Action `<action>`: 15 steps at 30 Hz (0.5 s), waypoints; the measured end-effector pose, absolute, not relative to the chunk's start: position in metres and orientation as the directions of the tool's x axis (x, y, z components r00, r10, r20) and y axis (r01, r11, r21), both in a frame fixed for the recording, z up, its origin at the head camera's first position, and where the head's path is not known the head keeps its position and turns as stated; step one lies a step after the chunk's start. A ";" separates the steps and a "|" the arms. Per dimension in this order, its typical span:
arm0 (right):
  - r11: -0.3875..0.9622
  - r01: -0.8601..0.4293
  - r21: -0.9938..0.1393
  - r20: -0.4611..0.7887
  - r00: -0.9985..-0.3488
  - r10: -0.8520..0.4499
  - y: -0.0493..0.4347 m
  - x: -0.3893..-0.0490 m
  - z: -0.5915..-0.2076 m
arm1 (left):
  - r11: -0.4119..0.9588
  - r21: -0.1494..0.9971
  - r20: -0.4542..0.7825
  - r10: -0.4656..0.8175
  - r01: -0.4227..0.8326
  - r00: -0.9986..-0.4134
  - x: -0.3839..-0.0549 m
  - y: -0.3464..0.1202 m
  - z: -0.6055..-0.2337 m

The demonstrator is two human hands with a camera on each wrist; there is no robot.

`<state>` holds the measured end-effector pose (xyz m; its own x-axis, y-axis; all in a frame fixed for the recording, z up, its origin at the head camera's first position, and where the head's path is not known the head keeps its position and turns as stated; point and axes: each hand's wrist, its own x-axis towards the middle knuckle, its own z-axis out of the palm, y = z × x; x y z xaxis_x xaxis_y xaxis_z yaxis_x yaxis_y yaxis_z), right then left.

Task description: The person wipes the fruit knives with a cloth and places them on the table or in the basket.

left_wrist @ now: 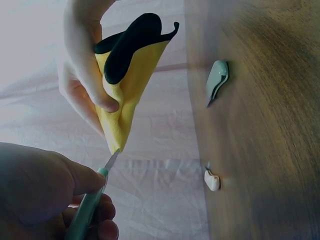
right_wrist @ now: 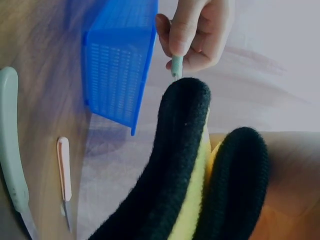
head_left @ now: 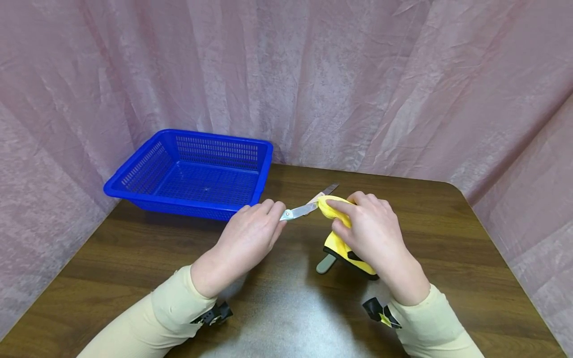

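Note:
My left hand [head_left: 252, 228] grips the pale green handle of a folding knife [head_left: 301, 211], its blade out and pointing right. Yellow cloth [head_left: 336, 241] with black edging is pinched in my right hand [head_left: 375, 228], folded over at the blade's tip. In the left wrist view the blade [left_wrist: 113, 159] meets the cloth's lower point. Below the cloth, a second green-handled knife [head_left: 326, 264] lies on the table, partly hidden in the head view; the right wrist view shows its handle [right_wrist: 10, 135]. A pink-handled knife [right_wrist: 65, 167] lies farther back, blade out.
A blue plastic basket [head_left: 183, 205] with slotted walls stands at the back left, close to my left hand. The wooden table [head_left: 429, 238] ends at a pink curtain [head_left: 304, 89] behind and on the right.

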<state>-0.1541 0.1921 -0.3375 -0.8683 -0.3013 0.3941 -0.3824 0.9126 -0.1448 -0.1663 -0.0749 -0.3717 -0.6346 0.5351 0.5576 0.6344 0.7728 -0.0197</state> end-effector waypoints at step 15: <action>0.915 -0.372 -0.159 0.428 -0.861 -0.275 0.194 -0.151 -0.333 | 0.778 -0.025 0.567 0.529 0.628 -0.632 -0.167 -0.075 -0.372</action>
<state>-0.1506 0.1935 -0.3327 -0.8607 -0.2752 0.4284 -0.3717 0.9146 -0.1592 -0.1667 -0.0750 -0.3722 -0.6321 0.5286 0.5667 0.6280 0.7778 -0.0250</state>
